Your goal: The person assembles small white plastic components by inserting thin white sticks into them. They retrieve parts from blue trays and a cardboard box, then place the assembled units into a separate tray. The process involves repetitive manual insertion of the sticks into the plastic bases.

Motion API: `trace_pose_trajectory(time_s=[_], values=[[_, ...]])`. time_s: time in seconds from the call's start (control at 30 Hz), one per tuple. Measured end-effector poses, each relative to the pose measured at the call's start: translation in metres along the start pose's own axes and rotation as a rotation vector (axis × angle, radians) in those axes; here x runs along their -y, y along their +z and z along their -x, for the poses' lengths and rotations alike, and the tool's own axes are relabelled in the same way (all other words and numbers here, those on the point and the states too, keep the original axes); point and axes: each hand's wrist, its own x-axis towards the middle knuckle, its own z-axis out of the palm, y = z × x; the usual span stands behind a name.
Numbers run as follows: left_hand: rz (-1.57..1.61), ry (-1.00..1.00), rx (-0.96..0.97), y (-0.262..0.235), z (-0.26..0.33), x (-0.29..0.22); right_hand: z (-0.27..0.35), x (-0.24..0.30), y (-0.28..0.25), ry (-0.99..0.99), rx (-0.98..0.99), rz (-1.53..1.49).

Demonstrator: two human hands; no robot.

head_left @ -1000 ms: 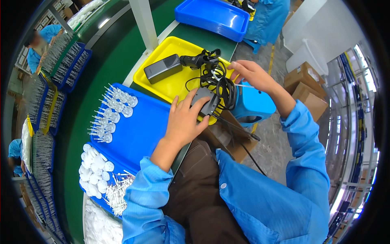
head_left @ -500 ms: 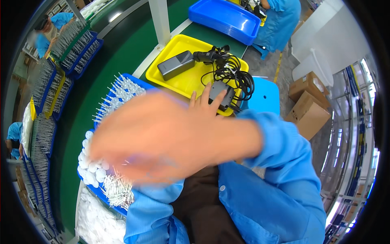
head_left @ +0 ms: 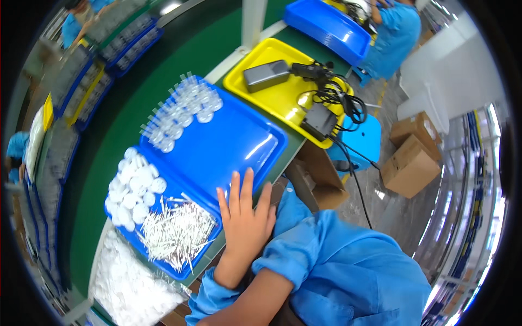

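My left hand (head_left: 244,220) lies palm down with its fingers spread, the fingertips over the near edge of a blue tray (head_left: 228,136). It holds nothing; whether it touches the tray I cannot tell. Rows of clear plastic pieces (head_left: 182,111) with round bases and thin stems stand at that tray's far left. A second blue tray (head_left: 163,266) beside it carries white round pieces (head_left: 133,187) and a heap of thin white sticks (head_left: 176,233). My right forearm (head_left: 255,299) crosses toward the lower left, and its hand is out of the picture.
A yellow tray (head_left: 250,60) holds a grey box-shaped device (head_left: 266,75), a black adapter (head_left: 319,120) and coiled cables; one cable hangs down. A clear bag of white pieces (head_left: 130,280) lies at lower left. Cartons (head_left: 410,165) and a blue stool (head_left: 367,136) stand right. A person (head_left: 399,38) works beyond.
My left hand has moved from the adapter in the yellow tray down to the blue tray's edge. The blurred right hand has dropped out of view at the bottom. The view has shifted.
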Motion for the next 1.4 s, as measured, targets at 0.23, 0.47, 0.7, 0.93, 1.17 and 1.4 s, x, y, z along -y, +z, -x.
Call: trace_pose_trajectory(time_s=[0.23, 0.47, 0.7, 0.93, 1.17, 1.4], values=[[0.043, -0.218, -0.012, -0.073, 0.104, 0.031, 0.054, 0.013, -0.097, 0.249, 0.366, 0.296], [-0.006, -0.398, -0.103, -0.107, 0.143, 0.062, 0.051, -0.003, -0.156, 0.591, 0.365, 0.617], [-0.076, -0.633, -0.147, -0.107, 0.137, 0.1, 0.051, -0.098, -0.186, 0.721, 0.572, 1.103], [-0.042, -0.537, 0.086, -0.095, 0.138, 0.13, 0.062, -0.163, -0.154, 0.735, 0.905, 1.244], [-0.121, -0.64, -0.115, -0.118, 0.127, 0.163, 0.05, -0.159, -0.15, 0.833, 0.665, 1.053], [-0.019, -0.582, -0.068, -0.111, 0.122, 0.17, 0.011, -0.134, -0.178, 0.944, 0.907, 0.888]])
